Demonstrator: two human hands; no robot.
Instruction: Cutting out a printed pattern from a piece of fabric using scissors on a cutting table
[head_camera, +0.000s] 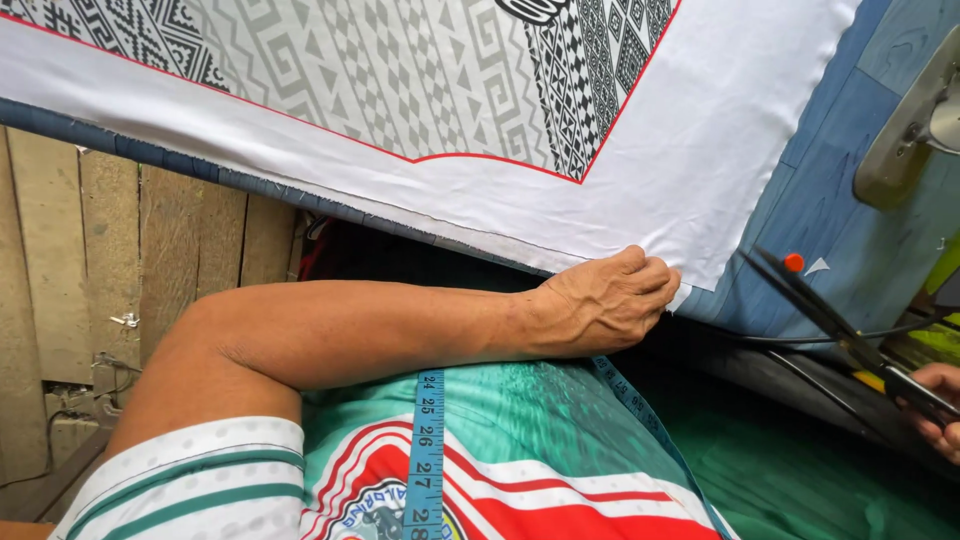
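Left hand (605, 300), at centre frame, pinches shut on the lower corner of the white cloth (690, 170), whose patterned panel fills the upper frame. Far right, the right hand (935, 405) is wrapped around black scissors (830, 310), blades parted, near that corner.

White cloth (640, 170), black geometric print, red outline; blue measuring tape (427, 450).

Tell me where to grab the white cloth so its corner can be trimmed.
Pinch the white cloth at its free hanging corner, coming from below the table edge, as the left hand does; that corner overhangs, so fingers fit around it. The right hand holds the scissors.
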